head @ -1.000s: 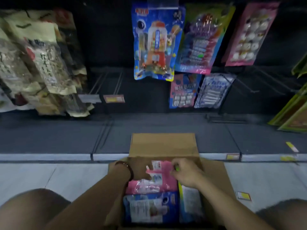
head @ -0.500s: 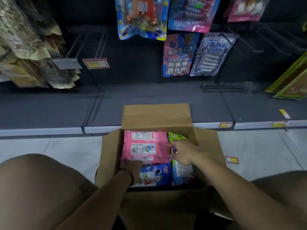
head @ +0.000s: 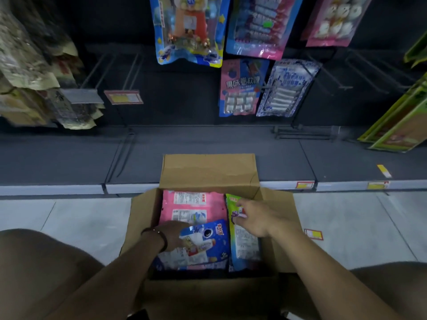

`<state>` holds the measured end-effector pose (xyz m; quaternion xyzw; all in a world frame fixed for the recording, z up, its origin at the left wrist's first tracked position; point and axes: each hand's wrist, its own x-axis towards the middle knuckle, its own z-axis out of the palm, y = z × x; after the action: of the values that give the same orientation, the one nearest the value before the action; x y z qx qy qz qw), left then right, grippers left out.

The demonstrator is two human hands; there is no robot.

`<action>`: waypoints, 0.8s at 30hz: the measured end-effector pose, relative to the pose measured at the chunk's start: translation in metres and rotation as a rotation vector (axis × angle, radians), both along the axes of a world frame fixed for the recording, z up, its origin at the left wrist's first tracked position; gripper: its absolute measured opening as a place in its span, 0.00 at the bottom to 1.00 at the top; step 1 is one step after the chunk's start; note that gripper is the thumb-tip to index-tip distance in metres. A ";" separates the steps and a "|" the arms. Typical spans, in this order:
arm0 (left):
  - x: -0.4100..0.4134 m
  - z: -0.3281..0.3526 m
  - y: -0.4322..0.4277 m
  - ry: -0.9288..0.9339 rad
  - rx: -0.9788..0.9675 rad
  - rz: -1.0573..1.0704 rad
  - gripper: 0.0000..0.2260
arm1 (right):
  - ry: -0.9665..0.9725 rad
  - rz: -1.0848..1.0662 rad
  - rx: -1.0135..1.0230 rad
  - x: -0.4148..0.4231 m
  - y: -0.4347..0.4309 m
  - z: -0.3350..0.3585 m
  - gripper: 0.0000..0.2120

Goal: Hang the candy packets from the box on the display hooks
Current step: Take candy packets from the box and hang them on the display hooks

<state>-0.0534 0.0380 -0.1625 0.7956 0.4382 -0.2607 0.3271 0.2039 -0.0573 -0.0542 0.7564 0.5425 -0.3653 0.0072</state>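
An open cardboard box (head: 209, 172) stands on the floor between my knees. Inside lie a pink candy packet (head: 191, 204), a blue packet with a white cartoon figure (head: 205, 244) and a green-topped packet (head: 245, 248) along the right wall. My left hand (head: 172, 234) grips the blue packet's left edge, with its fingers hidden beneath the packet. My right hand (head: 256, 218) rests on the green-topped packet, fingers spread. Bare display hooks (head: 131, 65) stick out of the dark panel above, left of the hanging candy packets (head: 189, 31).
More packets hang at centre right (head: 240, 88), brown snack bags at the left (head: 30, 65) and green boxes at the right (head: 397, 125). A dark base shelf (head: 69, 158) with price tags runs behind the box. My knees flank it on pale floor tiles (head: 346, 222).
The view has tilted further down. My left hand left the pink packet's lower edge and took the blue packet, which has risen over it. My right hand has loosened on the green-topped packet.
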 end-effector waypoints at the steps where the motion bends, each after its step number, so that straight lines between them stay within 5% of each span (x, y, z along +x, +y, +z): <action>1: -0.004 0.011 0.005 -0.016 -0.004 0.017 0.33 | 0.008 -0.014 0.030 0.001 0.001 0.005 0.26; 3: -0.010 0.040 0.014 -0.107 -0.004 0.057 0.33 | 0.018 -0.032 0.094 0.001 0.004 0.015 0.25; 7: -0.015 0.105 0.027 -0.424 0.028 0.189 0.17 | 0.081 -0.169 0.336 -0.002 0.007 0.044 0.31; 13: -0.009 0.177 0.020 -0.867 -0.202 0.462 0.14 | 0.217 -0.272 0.554 0.007 0.011 0.104 0.41; 16: -0.006 0.206 0.028 -0.983 -0.224 0.469 0.15 | 0.323 -0.174 0.500 0.023 0.017 0.138 0.35; 19: -0.003 0.222 0.031 -1.083 -0.309 0.505 0.15 | 0.567 -0.318 0.473 0.020 0.024 0.150 0.36; 24: 0.021 0.223 0.031 -1.211 -0.412 0.616 0.16 | 0.947 -0.514 0.485 -0.001 0.033 0.133 0.16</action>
<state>-0.0326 0.0691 0.0605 0.5625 0.3264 0.2541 0.7159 0.2027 -0.0248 0.0787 0.5981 0.3539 -0.5188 -0.4978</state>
